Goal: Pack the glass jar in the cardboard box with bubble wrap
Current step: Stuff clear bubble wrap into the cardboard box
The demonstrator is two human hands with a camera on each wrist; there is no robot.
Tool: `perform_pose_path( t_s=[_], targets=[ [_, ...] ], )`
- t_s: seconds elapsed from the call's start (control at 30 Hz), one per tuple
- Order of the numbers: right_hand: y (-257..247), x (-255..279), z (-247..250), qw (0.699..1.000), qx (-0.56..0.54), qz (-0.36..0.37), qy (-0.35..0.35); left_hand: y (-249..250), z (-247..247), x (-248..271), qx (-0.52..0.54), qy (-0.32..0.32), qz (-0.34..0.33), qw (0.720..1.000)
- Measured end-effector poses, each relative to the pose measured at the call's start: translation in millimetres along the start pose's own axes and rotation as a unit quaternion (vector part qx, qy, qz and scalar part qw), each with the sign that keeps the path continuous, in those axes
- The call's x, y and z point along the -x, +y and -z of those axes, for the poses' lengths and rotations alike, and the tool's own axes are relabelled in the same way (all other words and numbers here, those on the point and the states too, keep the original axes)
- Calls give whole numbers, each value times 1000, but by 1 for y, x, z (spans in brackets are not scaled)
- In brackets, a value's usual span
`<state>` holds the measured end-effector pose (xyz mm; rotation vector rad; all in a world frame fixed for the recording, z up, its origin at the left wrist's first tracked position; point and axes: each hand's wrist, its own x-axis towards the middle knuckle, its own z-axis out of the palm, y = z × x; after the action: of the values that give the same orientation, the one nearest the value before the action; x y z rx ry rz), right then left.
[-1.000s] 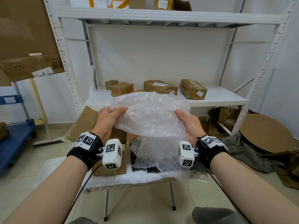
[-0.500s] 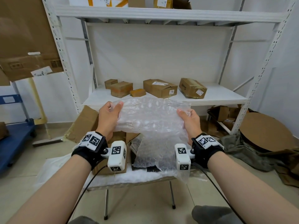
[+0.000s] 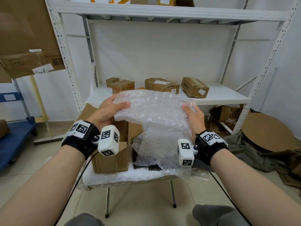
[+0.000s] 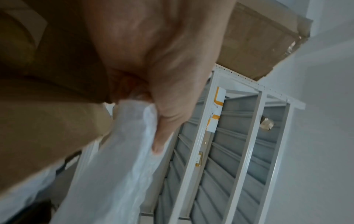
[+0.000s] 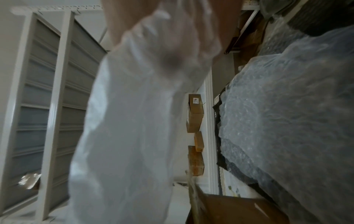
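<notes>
1. The white shelving unit (image 3: 162, 98) fills the background, with several small cartons (image 3: 162, 85) on its lower shelf.
2. The counter (image 3: 123, 176), a small stand under a white pad, carries the open cardboard box (image 3: 112, 162) at its left, and beside it more loose wrap (image 3: 151, 154) lies over something dark.
3. The bubble wrap (image 3: 153, 110) sheet is held up in the air above the counter, stretched between both hands, its lower part sagging toward the counter.
4. The left hand (image 3: 104, 113) pinches the sheet's left edge, thumb on top and fingers (image 4: 162, 134) curled beneath; the right hand (image 3: 194, 118) grips the right edge the same way, though its wrist view is blurred and veiled by plastic.
5. The glass jar does not show in any view; whether it sits in the box or under the loose wrap, I cannot tell.
6. Judgement: the step in hand looks like opening out the sheet. The next move likely calls for lowering it flat, or lining the box, then bringing the jar to it.
</notes>
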<state>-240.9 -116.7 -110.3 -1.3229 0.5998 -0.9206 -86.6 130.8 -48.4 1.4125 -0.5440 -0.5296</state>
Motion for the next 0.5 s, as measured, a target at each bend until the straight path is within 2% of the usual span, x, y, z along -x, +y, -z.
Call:
perform_pose_path(
  t_s=[0.03, 0.1, 0.17, 0.23, 0.3, 0.43, 0.5],
  targets=[
    [-2, 1, -4, 1000, -13, 0, -6, 1, 4, -4, 43, 18, -18, 999],
    [-8, 3, -14, 999, -44, -1, -7, 4, 7, -6, 161, 12, -46, 986],
    [-12, 2, -28, 996, -90, -9, 2, 6, 6, -5, 283, -5, -55, 958],
    [-15, 1, -41, 991, -132, -16, 7, 7, 5, -4, 360, -10, -59, 931],
    [-16, 1, -58, 992, -122, -22, 7, 4, 3, -3, 368, -25, -58, 928],
    [-15, 12, -92, 998, -57, -20, -16, -1, 0, -2, 263, -39, -17, 964],
    [-9, 13, -104, 998, -28, -24, -41, -2, 7, -6, 243, -20, -6, 970]
  ],
)
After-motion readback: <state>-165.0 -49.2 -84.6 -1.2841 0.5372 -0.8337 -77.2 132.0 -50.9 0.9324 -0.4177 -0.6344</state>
